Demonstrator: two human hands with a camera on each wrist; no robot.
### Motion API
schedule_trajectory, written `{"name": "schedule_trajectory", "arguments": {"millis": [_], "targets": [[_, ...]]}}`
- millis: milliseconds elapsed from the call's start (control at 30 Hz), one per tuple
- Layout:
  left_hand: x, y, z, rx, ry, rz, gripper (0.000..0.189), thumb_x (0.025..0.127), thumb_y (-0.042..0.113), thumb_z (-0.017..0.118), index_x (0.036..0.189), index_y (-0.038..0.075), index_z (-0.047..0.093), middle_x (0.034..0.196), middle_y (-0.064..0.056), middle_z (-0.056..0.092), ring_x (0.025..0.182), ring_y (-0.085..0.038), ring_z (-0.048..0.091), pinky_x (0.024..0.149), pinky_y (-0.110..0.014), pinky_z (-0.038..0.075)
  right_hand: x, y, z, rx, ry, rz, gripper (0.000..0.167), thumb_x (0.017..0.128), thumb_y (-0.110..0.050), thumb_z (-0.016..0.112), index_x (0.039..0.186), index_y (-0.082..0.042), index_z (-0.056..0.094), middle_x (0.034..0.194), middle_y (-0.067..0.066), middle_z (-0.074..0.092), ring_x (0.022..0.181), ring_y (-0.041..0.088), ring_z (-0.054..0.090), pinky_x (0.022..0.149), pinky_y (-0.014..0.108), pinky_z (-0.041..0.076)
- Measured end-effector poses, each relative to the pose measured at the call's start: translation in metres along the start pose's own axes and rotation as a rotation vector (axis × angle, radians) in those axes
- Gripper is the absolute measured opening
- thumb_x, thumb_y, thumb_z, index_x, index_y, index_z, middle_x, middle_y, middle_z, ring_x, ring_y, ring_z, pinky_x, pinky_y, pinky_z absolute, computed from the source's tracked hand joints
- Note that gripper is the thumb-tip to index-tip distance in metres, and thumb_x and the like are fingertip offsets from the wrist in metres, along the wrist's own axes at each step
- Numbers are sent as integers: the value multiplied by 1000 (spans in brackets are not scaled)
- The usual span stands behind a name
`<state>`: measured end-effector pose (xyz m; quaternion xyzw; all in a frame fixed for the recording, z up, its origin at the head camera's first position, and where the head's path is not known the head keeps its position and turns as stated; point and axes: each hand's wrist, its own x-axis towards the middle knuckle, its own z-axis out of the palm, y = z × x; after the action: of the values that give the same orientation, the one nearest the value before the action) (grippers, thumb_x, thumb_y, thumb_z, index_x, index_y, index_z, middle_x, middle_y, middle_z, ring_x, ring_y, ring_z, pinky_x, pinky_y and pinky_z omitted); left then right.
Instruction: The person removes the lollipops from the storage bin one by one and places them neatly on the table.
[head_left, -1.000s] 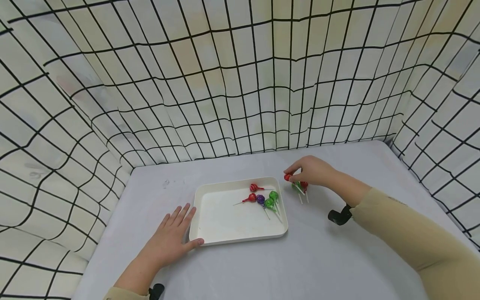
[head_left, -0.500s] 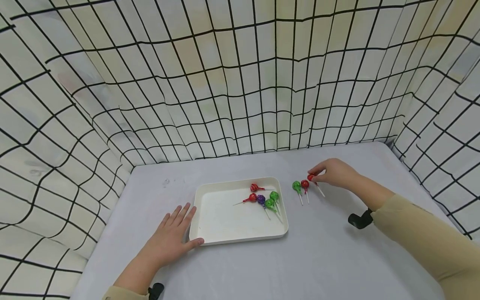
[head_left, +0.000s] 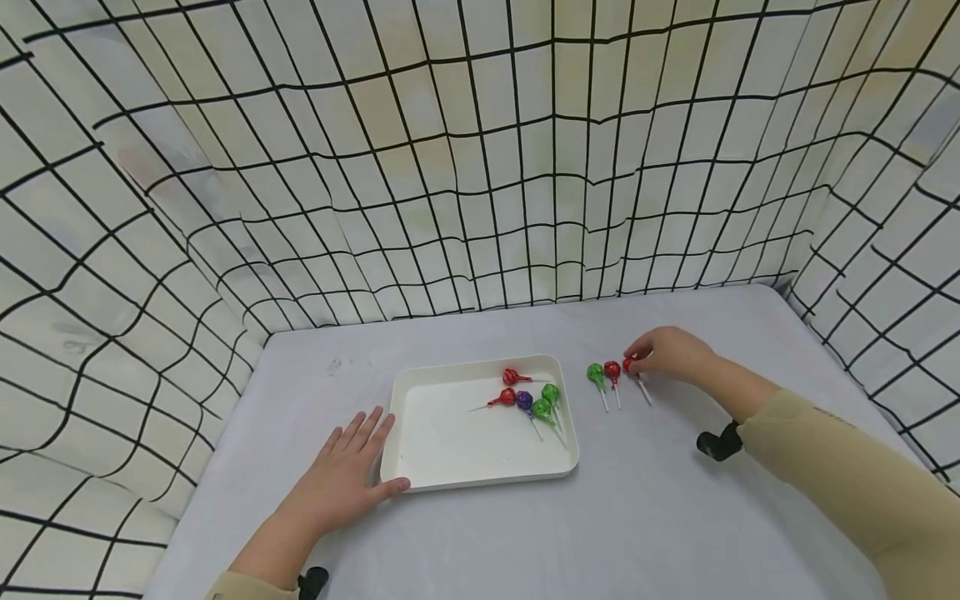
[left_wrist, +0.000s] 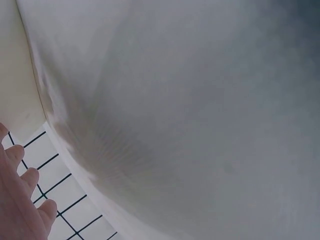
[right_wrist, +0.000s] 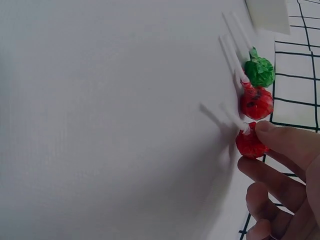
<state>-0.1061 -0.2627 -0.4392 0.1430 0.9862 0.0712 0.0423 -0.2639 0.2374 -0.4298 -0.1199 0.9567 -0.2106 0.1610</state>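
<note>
My right hand [head_left: 673, 353] pinches a red-wrapped lollipop [right_wrist: 250, 142] by its head between thumb and fingers, close over the table right of the tray. Beside it lie another red lollipop [head_left: 612, 369] and a green lollipop [head_left: 596, 373], white sticks pointing toward me. My left hand [head_left: 342, 470] lies with fingers spread at the left front corner of the white tray [head_left: 450, 482], thumb on its rim. Inside the tray, toward its right side, are two red lollipops [head_left: 507, 397], a purple one [head_left: 524, 401] and two green ones [head_left: 542, 409].
A white cloth covers the table [head_left: 630, 517]. White walls with a black grid [head_left: 480, 167] enclose its back and sides. A black wrist camera [head_left: 718, 443] sits below the right sleeve.
My right hand has carried the red lollipop rightward, away from the tray, and lowered it beside the other red and green ones. The left hand has stayed at the tray corner.
</note>
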Motion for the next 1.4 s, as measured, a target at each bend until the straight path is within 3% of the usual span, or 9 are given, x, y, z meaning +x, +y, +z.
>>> {"name": "schedule_trajectory", "arguments": {"millis": [400, 700, 1133, 1400], "targets": [[0, 1, 0, 8, -6, -8, 101, 84, 73, 57, 158, 11, 26, 164, -12, 19, 150, -37, 17, 118, -60, 15, 1, 6, 2, -24, -2, -5, 42, 92, -30, 72, 127, -10, 68, 110, 8, 69, 97, 26, 60, 81, 43, 53], [-1, -2, 2, 11, -3, -2, 104, 84, 79, 50, 159, 12, 25, 164, -11, 19, 150, -36, 16, 118, -60, 14, -1, 12, -9, -31, 27, -53, 35, 91, -28, 72, 122, -12, 71, 109, 8, 69, 103, 30, 58, 86, 48, 52], [-1, 1, -1, 2, -3, -5, 103, 83, 78, 52, 158, 12, 26, 164, -11, 20, 150, -36, 17, 118, -60, 14, 8, 12, -5, -2, -84, -58, 37, 90, -28, 74, 124, -14, 71, 114, 8, 69, 114, 34, 56, 92, 52, 51], [-1, 0, 1, 10, -1, -4, 103, 84, 78, 52, 158, 12, 26, 164, -11, 19, 150, -36, 16, 118, -60, 14, 10, 8, -3, -12, -91, -70, 33, 91, -23, 73, 122, -11, 72, 113, 9, 69, 113, 34, 56, 93, 52, 50]]}}
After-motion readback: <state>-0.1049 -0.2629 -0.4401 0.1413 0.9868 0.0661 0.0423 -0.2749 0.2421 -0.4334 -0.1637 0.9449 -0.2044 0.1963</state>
